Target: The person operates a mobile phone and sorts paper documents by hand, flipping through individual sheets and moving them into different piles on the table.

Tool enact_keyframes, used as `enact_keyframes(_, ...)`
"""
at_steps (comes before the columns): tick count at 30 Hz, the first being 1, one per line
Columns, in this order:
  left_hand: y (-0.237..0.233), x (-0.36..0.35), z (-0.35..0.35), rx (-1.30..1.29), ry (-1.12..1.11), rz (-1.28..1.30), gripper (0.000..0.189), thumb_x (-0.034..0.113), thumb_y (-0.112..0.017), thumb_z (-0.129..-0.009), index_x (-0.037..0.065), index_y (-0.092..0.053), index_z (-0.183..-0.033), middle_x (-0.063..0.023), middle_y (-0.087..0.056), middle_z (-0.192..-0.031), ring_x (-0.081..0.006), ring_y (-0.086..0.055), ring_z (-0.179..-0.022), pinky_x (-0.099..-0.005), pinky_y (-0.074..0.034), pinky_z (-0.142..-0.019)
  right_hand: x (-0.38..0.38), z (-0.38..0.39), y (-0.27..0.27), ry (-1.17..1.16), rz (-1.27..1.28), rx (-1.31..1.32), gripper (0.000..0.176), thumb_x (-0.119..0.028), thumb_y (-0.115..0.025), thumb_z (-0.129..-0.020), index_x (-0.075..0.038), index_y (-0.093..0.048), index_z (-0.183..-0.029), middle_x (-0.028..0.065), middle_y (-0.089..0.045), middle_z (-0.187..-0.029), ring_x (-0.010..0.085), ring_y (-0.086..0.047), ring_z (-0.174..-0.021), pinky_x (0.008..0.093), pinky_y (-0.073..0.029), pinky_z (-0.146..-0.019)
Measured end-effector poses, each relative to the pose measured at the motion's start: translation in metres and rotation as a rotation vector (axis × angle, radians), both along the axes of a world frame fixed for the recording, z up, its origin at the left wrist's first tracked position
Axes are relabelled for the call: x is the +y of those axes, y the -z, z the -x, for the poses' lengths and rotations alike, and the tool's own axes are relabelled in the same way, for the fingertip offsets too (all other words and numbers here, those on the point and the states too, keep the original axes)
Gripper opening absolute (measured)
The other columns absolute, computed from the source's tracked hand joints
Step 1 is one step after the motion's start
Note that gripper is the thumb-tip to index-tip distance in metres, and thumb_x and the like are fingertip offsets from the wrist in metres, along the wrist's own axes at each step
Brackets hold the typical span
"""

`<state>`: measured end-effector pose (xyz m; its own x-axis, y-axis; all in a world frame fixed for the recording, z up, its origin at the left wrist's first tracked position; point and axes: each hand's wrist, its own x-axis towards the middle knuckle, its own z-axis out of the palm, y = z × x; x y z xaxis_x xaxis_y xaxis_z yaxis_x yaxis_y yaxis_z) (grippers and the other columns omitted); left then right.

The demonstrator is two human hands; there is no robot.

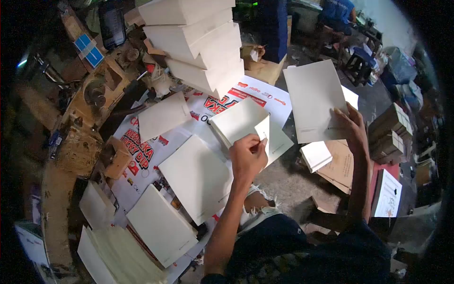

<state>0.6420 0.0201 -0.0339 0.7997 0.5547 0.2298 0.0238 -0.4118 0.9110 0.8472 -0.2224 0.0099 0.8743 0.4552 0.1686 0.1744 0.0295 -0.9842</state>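
Observation:
My right hand [350, 124] grips a white sheet [313, 97] by its lower right edge, held up off to the right of the table. A few lines of small print run along the sheet's bottom. With thumb and fingertips pinched, my left hand [249, 154] holds the lifted corner of a white page [263, 128] at a stack of white paper [236, 120]. Closer to me lies another white stack [196, 177], left of my left forearm. Behind it, a white sheet [163, 116] rests on the printed poster covering the table.
Tall piles of white paper blocks [191, 42] stand at the back of the table. More stacks [161, 225] lie at the front left, beside a wooden machine [94, 99]. On the right are a cardboard piece [338, 165] and wrapped bundles [391, 132]. A person [338, 14] sits far back.

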Motion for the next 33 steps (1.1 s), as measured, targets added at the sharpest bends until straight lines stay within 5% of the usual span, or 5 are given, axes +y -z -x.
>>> enact_keyframes(13,0.005,-0.016,0.025,-0.194,-0.108,0.489,0.027,0.019,-0.072,-0.086,-0.005,-0.064,-0.077,-0.0060,-0.065,-0.067,-0.0111,-0.062,-0.061,-0.0243,-0.051,-0.058,0.077,0.006,0.060,-0.307,0.225,0.111,0.041,-0.011,-0.060,-0.088,0.001,-0.052,-0.127,0.0090,-0.063,-0.113,0.0153,-0.061,-0.098,0.0304,-0.050,-0.085)
enact_keyframes(16,-0.017,-0.010,0.066,-0.030,-0.071,0.077,0.028,0.020,-0.074,-0.083,-0.001,-0.066,-0.100,-0.0141,-0.070,-0.099,-0.0183,-0.068,-0.086,-0.0291,-0.054,-0.071,0.098,0.025,0.093,-0.560,0.153,0.133,0.038,-0.014,-0.059,-0.091,0.000,-0.054,-0.126,0.0063,-0.065,-0.110,0.0108,-0.062,-0.091,0.0254,-0.050,-0.083)
enact_keyframes(23,-0.023,0.000,0.150,0.542,-0.289,-0.618,0.024,0.022,-0.077,-0.076,0.003,-0.063,-0.082,-0.0132,-0.066,-0.085,-0.0265,-0.066,-0.078,-0.0360,-0.051,-0.070,0.102,0.027,0.073,-0.356,0.122,0.653,0.053,-0.030,-0.060,-0.092,0.001,-0.049,-0.133,0.0118,-0.060,-0.123,0.0199,-0.060,-0.107,0.0305,-0.046,-0.092)
enact_keyframes(28,-0.028,0.017,0.180,0.355,-0.235,-0.013,0.019,0.015,-0.069,-0.085,-0.002,-0.061,-0.080,-0.0116,-0.067,-0.078,-0.0182,-0.066,-0.069,-0.0308,-0.051,-0.067,0.106,0.034,0.075,-0.406,0.406,0.076,0.041,-0.017,-0.064,-0.089,0.000,-0.054,-0.125,0.0051,-0.065,-0.106,0.0110,-0.061,-0.088,0.0251,-0.049,-0.079)
enact_keyframes(33,-0.018,0.014,0.248,-0.109,-0.608,0.231,0.027,0.020,-0.075,-0.082,-0.001,-0.061,-0.092,-0.0030,-0.062,-0.083,-0.0104,-0.055,-0.073,-0.0266,-0.047,-0.067,0.117,0.079,0.058,-0.363,0.184,0.267,0.069,-0.024,-0.069,-0.086,0.003,-0.035,-0.141,0.0177,-0.053,-0.130,0.0238,-0.052,-0.119,0.0331,-0.038,-0.103)
